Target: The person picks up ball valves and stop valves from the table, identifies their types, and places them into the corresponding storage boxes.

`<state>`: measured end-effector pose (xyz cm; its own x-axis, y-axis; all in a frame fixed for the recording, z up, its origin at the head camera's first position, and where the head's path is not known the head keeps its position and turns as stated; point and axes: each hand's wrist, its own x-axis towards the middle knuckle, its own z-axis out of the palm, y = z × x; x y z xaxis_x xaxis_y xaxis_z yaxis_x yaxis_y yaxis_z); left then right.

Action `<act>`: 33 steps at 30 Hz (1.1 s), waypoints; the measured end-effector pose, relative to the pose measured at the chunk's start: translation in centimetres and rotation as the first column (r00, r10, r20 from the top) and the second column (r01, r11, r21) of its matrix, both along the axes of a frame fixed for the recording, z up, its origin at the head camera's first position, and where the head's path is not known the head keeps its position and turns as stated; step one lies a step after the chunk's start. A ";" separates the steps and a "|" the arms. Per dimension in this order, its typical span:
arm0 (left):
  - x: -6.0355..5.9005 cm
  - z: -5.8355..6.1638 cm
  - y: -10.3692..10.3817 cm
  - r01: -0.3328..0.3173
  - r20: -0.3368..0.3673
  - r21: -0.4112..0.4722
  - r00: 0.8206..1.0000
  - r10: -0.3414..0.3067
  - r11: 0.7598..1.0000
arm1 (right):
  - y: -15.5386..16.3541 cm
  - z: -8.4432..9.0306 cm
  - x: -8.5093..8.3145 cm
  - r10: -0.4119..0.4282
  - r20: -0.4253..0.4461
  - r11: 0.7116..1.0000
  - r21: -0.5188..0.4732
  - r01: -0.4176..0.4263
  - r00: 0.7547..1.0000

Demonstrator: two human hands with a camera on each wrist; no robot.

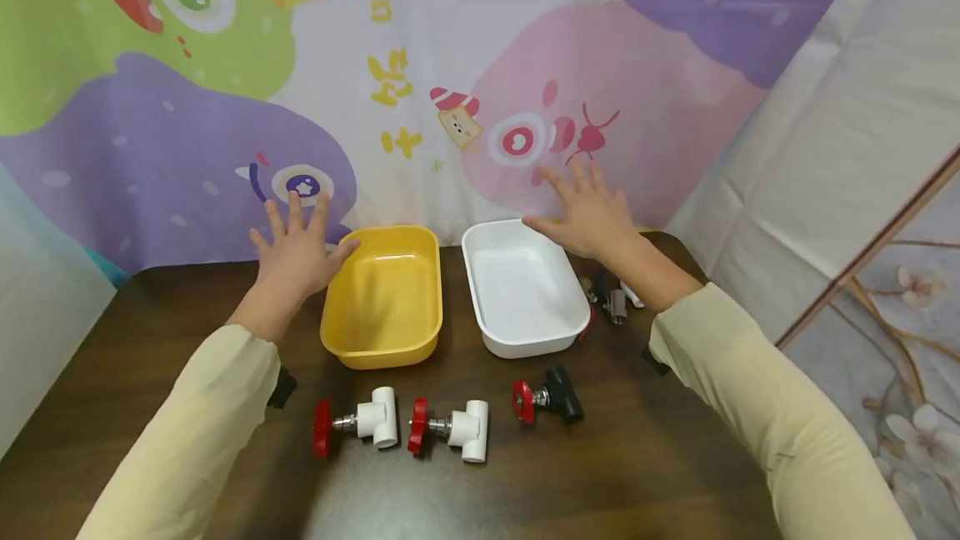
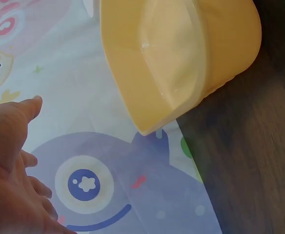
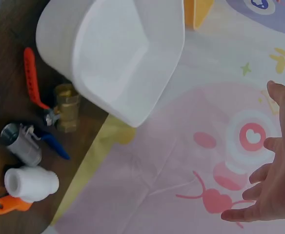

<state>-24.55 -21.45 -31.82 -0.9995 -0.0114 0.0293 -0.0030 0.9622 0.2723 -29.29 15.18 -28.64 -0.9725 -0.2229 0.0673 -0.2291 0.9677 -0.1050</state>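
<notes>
My left hand [image 1: 294, 255] is held with spread fingers above the left side of a yellow tray [image 1: 352, 352], holding nothing. Over the far right side of a white tray [image 1: 525, 348], my right hand [image 1: 588, 215] hovers, its fingers spread and nothing in it. Nearer me lie two white tee-shaped valves with red handwheels, a left one [image 1: 384, 417] and a middle one [image 1: 468, 430]. A black tee-shaped valve [image 1: 562, 394] with a red wheel lies to their right. Both trays look bare inside.
Right of the white tray lie a brass ball valve [image 3: 67, 107] with a red lever, a silver valve [image 3: 23, 146] with a blue lever, and a white valve [image 3: 31, 184] with an orange handle. A cartoon-printed cloth [image 1: 435, 190] hangs behind the dark wooden table [image 1: 360, 498].
</notes>
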 end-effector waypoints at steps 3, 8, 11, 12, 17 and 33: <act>0.1 0.1 -0.2 -0.004 0.003 0.008 1.000 0.004 1.000 | 0.4 0.2 0.1 0.004 0.003 1.000 -0.003 -0.004 1.000; 0.2 0.3 -0.6 0.003 -0.004 0.027 1.000 -0.003 1.000 | 1.1 0.3 0.2 0.009 0.018 1.000 -0.013 -0.009 1.000; 0.2 0.3 -0.8 0.003 -0.011 0.036 1.000 -0.003 0.999 | 1.4 0.2 0.3 0.008 0.019 1.000 -0.013 -0.008 1.000; 0.3 0.3 -0.9 0.001 -0.012 0.038 1.000 -0.001 0.999 | 1.6 0.2 0.3 0.007 0.020 1.000 -0.013 -0.007 1.000; 0.4 0.0 -1.4 -0.013 -0.014 0.067 1.000 0.014 0.998 | 2.3 -0.2 0.3 0.002 0.010 1.000 -0.007 -0.002 1.000; 1.1 -1.8 -2.7 -0.027 0.040 0.195 0.999 0.020 0.980 | 6.6 -2.7 0.0 0.002 -0.029 1.000 -0.026 -0.002 1.000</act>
